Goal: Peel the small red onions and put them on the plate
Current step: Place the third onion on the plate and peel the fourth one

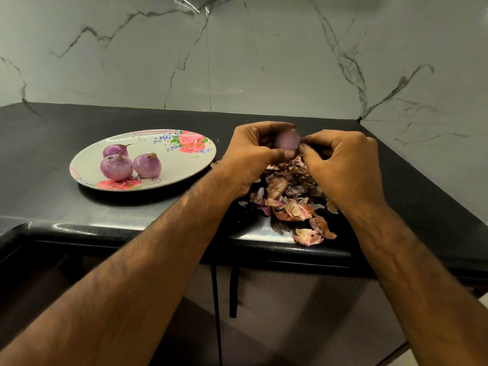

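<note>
A small red onion (pixel 287 140), pale purple and mostly bare, is held above the black counter. My left hand (pixel 253 154) grips it, fingers curled over its top and thumb under it. My right hand (pixel 340 165) pinches at the onion's right side with thumb and fingertips. To the left lies a white plate (pixel 184 165) with a red rose pattern. Three peeled onions (pixel 116 167) (pixel 147 165) (pixel 115 150) sit together on its left half.
A heap of dry onion skins (pixel 290 196) lies under and between my hands, reaching the counter's front edge (pixel 158 231). A marble wall stands behind, and a second wall closes the corner at the right. Cabinet doors with a black handle (pixel 233 291) are below.
</note>
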